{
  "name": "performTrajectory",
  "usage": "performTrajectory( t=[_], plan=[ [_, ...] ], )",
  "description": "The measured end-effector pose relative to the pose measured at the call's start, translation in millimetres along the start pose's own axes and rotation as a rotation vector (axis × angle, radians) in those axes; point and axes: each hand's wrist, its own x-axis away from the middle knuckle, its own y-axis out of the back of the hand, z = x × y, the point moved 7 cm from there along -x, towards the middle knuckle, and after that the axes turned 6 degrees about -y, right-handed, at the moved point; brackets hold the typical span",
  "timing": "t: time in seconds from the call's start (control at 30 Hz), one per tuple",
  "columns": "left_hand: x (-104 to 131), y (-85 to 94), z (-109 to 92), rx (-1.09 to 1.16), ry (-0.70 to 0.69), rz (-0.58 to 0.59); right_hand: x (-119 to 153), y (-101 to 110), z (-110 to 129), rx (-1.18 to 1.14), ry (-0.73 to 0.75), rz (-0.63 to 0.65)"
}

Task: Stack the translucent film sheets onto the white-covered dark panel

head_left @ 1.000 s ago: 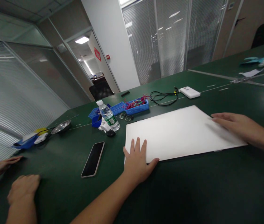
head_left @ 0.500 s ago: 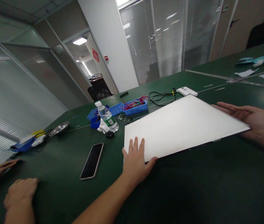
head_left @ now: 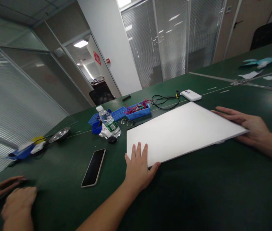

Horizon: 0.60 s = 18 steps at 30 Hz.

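My left hand (head_left: 138, 166) lies flat, pinning the white panel's (head_left: 181, 131) 7 o'clock corner; right hand (head_left: 249, 126) cups its 3 o'clock edge, tilted up. Panel not yet clear of the table (head_left: 198, 192).

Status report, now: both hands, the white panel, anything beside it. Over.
Left hand flat on white panel near corner. Right hand under its raised right edge. Smartphone left of panel, water bottle and glasses beyond.

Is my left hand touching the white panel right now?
Touching. The head view shows the left hand lying on the near left corner of the white panel, fingers flat on top and the thumb against its near edge.
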Motion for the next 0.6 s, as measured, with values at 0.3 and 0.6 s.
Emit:
performTrajectory(
  t=[0.3,0.6],
  plan=[
    [-1.0,0.3,0.6,0.024,0.010,-0.009,-1.2,3.2,-6.4,0.120,-0.133,-0.016],
    [-2.3,0.3,1.3,0.021,0.006,-0.031,-2.5,0.8,-4.6,0.216,-0.126,-0.033]
  ],
)
